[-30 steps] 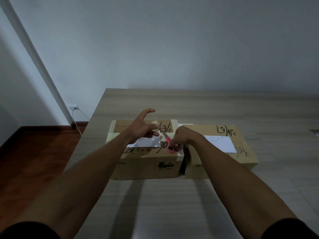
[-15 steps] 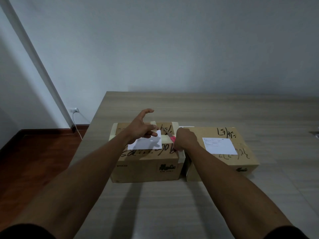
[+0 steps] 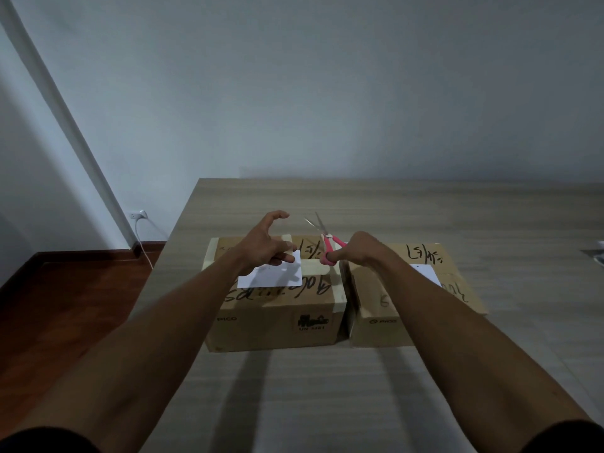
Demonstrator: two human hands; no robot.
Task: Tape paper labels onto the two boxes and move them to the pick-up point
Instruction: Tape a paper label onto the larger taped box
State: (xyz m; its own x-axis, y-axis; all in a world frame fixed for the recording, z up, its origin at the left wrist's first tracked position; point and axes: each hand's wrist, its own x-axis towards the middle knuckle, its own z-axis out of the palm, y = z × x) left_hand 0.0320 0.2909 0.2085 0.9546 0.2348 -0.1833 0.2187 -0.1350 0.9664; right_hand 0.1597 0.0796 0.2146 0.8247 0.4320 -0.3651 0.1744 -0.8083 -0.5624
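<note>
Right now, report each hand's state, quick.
Left hand: open, fingers spread above the left box's paper label.
Right hand: closed on the pink scissors, blades open.

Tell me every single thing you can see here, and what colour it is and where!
cardboard boxes: 2, brown with black scribbles, side by side on the table; left box, right box
paper labels: 2, white, one on top of each box; left label, right label
scissors: 1, pink handles, silver blades open, held above the boxes
table: 1, pale wood grain, under the boxes
wall socket: 1, white, low on the left wall, with a white cable plugged in
floor: reddish brown wood, left of the table
left hand: open, fingers spread over the left label
right hand: gripping the scissors
</note>
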